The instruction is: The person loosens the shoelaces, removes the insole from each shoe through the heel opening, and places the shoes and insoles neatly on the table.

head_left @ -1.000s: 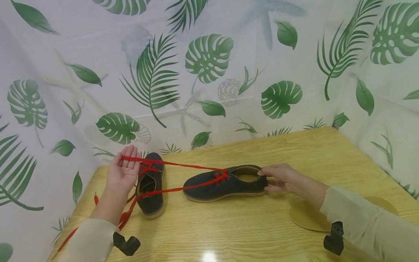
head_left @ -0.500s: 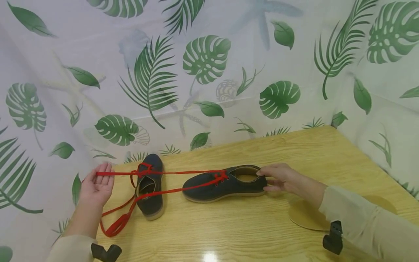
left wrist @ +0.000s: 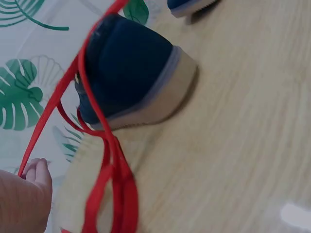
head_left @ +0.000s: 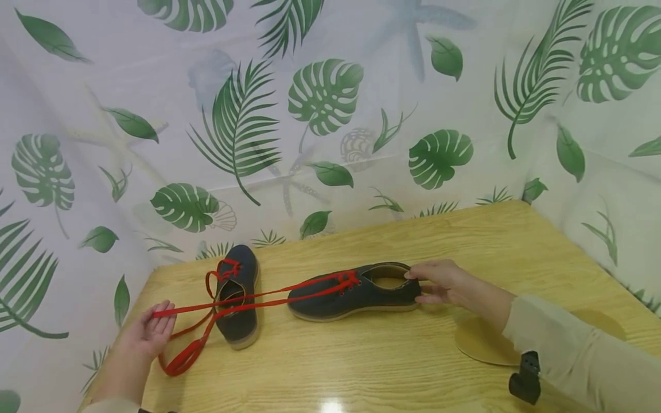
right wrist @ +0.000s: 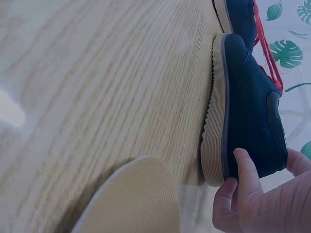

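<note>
In the head view, a dark navy shoe (head_left: 320, 298) lies sideways in mid-table, toe to the left, with red laces through its eyelets. My right hand (head_left: 439, 282) grips its heel; in the right wrist view the fingers (right wrist: 247, 170) press the heel's outside. To the left, my left hand (head_left: 150, 332), palm up, holds one red shoelace (head_left: 196, 308) taut across the second shoe. That second navy shoe (head_left: 238, 335) points away, and its own red lace is threaded near the toe. The other long lace runs over its opening to a loose bundle (head_left: 183, 358).
A tan insole (head_left: 485, 341) lies under the right forearm, partly hidden by the sleeve. A leaf-printed cloth (head_left: 330, 143) hangs behind and beside the wooden table (head_left: 372, 367). A black wrist camera (head_left: 525, 378) sits on the right sleeve.
My left hand has moved left and toward me, drawing its lace down across the second shoe's opening. Loose lace by that hand has shifted. My right hand stays on the heel.
</note>
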